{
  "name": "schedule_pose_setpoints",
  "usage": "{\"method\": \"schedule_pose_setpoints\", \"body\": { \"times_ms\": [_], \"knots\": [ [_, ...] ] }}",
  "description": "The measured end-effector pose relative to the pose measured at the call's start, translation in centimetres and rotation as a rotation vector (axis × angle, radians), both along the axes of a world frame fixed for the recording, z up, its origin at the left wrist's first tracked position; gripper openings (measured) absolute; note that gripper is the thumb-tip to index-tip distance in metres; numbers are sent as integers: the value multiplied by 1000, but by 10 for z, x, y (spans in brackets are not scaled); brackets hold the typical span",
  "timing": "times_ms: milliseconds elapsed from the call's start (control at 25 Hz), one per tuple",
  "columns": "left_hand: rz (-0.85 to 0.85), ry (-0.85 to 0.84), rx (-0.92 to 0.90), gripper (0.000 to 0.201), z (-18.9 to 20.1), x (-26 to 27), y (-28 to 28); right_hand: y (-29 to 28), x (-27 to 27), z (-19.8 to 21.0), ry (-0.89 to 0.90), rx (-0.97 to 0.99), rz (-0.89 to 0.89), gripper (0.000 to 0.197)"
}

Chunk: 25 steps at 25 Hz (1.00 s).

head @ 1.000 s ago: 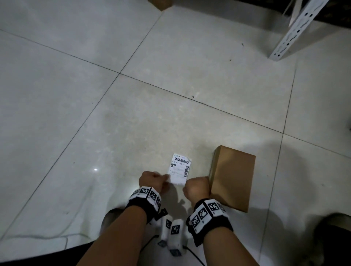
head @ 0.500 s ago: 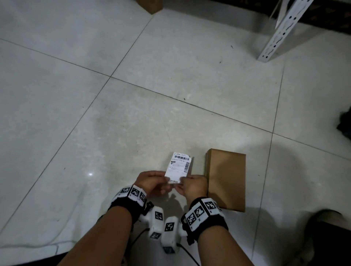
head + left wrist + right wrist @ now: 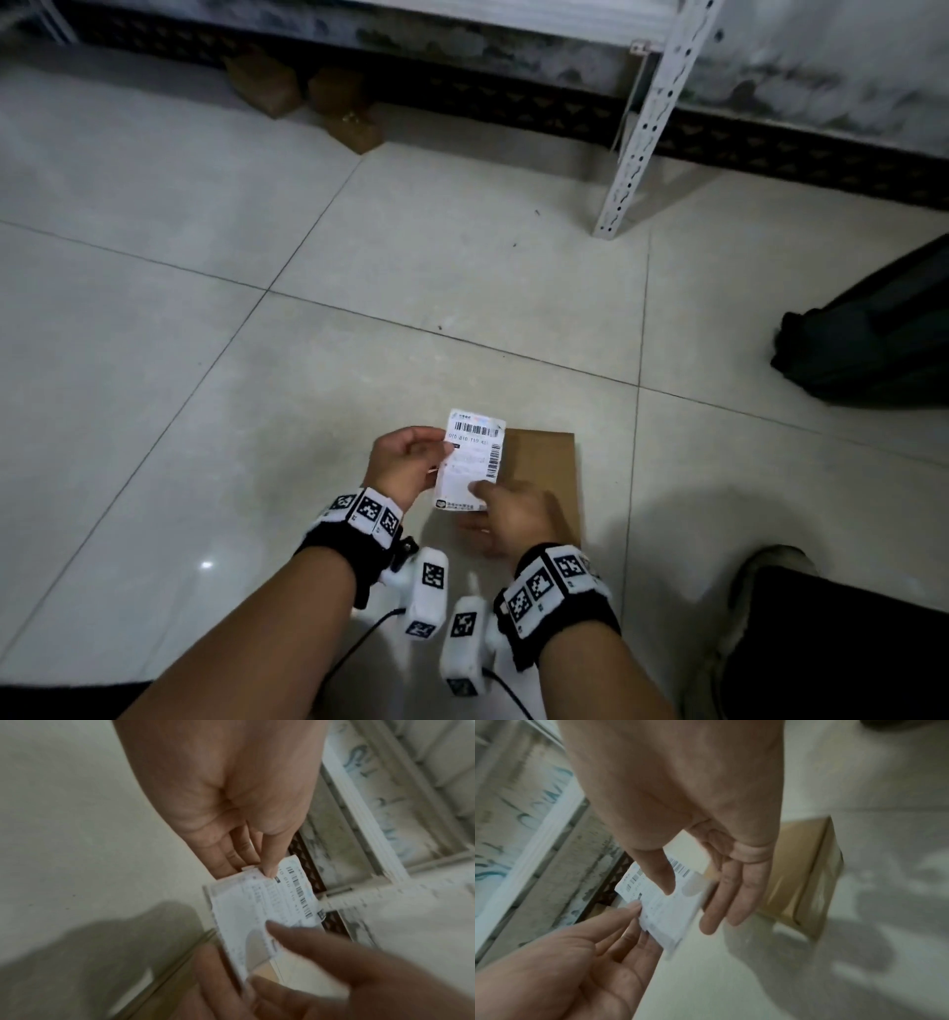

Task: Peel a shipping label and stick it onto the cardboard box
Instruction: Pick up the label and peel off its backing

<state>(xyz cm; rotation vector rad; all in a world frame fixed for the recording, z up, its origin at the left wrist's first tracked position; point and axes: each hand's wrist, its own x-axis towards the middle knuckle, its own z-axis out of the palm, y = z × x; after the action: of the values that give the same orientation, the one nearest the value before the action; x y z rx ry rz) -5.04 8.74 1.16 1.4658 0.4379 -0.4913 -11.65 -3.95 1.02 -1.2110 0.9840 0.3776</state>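
Note:
A white shipping label (image 3: 473,457) with barcodes is held upright above the floor between both hands. My left hand (image 3: 442,462) pinches its left edge between thumb and fingers, as the left wrist view shows on the label (image 3: 270,902). My right hand (image 3: 478,494) pinches the lower part, its thumb (image 3: 664,880) on the printed face and the fingers behind the label (image 3: 666,908). The brown cardboard box (image 3: 547,473) lies flat on the tiles just right of and behind the label; the box (image 3: 805,878) is untouched.
A white perforated shelf post (image 3: 642,128) stands on the floor ahead. A black bag (image 3: 873,334) lies at the right. Small cardboard boxes (image 3: 308,97) sit by the dark skirting of the far wall. A shoe (image 3: 760,616) is at the lower right.
The head view has tilted up towards the wall. Both hands have raised the label; the left hand now grips higher on its edge and the right thumb lies on its lower face.

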Motion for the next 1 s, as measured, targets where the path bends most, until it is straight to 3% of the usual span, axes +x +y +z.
{"method": "schedule_pose_setpoints", "body": {
  "times_ms": [80,160,280,400,560,680,840,1000],
  "knots": [
    [-76,-82,8,15,21,-11,-19,-21,-8,19,-43,-74,-25,15],
    [-113,-128,-14,15,39,-20,-37,-40,-15,40,-149,-11,-146,19],
    [-181,-119,-45,15,65,-37,-61,-76,-32,67,-257,-16,-333,22],
    [-293,-81,-55,13,93,-52,-73,-104,-49,93,-329,-26,-366,23],
    [-381,-49,-27,15,132,-62,-80,-120,-57,132,-353,-51,-215,17],
    [-370,-118,13,20,156,-60,-78,-131,-58,162,-395,-168,-34,9],
    [-393,-213,-47,11,187,-57,-74,-147,-59,209,-464,-159,118,5],
    [-447,-271,-94,12,208,-59,-70,-148,-55,234,-508,-343,277,3]
  ]
}}
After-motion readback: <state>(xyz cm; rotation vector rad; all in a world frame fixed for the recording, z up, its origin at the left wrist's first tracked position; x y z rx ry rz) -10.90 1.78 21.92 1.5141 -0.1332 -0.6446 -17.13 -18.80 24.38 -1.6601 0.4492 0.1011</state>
